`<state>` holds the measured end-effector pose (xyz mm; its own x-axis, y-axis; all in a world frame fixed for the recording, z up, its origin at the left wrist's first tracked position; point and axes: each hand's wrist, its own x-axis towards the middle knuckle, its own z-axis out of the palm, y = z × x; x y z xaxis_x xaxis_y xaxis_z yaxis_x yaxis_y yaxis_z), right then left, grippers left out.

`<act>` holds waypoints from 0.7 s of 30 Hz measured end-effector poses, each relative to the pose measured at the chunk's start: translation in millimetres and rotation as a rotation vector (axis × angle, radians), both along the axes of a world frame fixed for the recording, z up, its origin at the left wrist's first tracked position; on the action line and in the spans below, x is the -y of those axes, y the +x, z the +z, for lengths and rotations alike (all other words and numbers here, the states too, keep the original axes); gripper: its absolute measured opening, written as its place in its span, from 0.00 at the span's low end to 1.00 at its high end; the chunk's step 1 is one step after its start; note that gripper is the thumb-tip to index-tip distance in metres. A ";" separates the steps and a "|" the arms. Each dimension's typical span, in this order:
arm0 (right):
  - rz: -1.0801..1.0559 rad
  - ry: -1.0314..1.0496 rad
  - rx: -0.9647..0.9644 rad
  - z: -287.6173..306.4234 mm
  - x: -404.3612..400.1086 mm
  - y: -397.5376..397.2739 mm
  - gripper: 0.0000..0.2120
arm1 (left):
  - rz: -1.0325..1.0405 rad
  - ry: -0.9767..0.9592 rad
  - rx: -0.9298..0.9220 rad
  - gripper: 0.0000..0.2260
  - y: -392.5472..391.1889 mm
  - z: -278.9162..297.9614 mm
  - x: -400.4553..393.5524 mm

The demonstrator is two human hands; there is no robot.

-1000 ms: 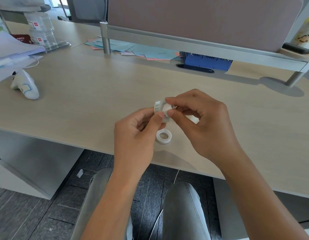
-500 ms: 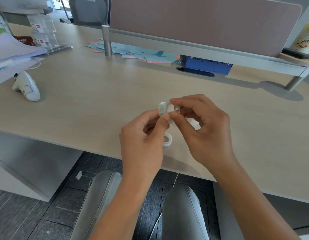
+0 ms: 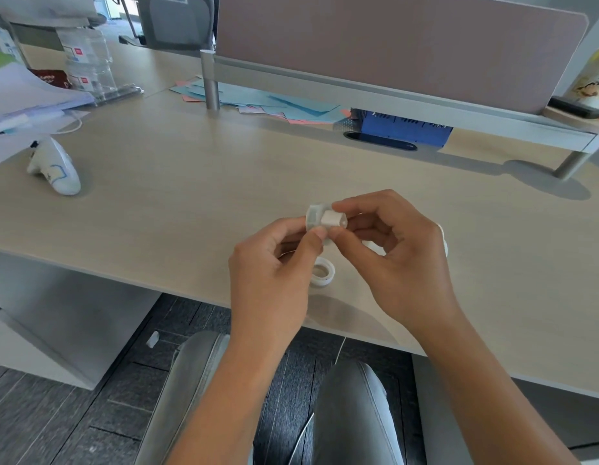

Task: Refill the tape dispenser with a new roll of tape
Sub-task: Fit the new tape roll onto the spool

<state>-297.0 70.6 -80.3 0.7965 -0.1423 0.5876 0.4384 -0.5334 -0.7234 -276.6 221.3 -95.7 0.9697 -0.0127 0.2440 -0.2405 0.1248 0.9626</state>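
Note:
Over the desk's near edge, both hands pinch one small assembly. It is a clear roll of tape (image 3: 312,216) with a white plastic hub (image 3: 332,219) sticking out of its right side. My left hand (image 3: 271,273) grips the roll from below with thumb and forefinger. My right hand (image 3: 398,256) pinches the hub from the right. A white ring-shaped tape roll (image 3: 322,272) lies flat on the desk just under the hands. A white object (image 3: 443,241) is mostly hidden behind my right hand.
The light wooden desk (image 3: 177,209) has a white mouse-like device (image 3: 55,169) at the left, paper stacks (image 3: 20,95) at the far left, and coloured sheets (image 3: 274,107) and a blue box (image 3: 405,127) under the grey partition. My knees are below the desk edge.
Both hands have stayed pinched together on the small piece. The white hub now shows further out to the right of the clear roll. The ring on the desk has not moved.

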 end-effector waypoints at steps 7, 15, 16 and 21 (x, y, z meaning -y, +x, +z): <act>-0.013 -0.007 -0.008 6.6 -0.9 -0.8 0.10 | 0.001 -0.026 0.003 0.07 -2.8 1.7 -0.3; 0.002 -0.086 -0.008 10.2 -2.1 -0.4 0.10 | 0.008 -0.037 -0.008 0.07 -4.1 4.5 -2.8; -0.004 -0.117 -0.008 11.0 -1.8 -0.3 0.10 | 0.011 -0.036 -0.005 0.07 -4.3 3.7 -3.1; -0.003 -0.292 0.022 14.4 1.7 -0.1 0.09 | 0.013 -0.052 -0.011 0.07 -3.8 0.3 -2.0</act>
<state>-297.1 68.8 -65.9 0.7830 0.0330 0.6212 0.4504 -0.7188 -0.5296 -280.4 223.3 -95.5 0.9723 0.0123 0.2334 -0.2320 0.1712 0.9575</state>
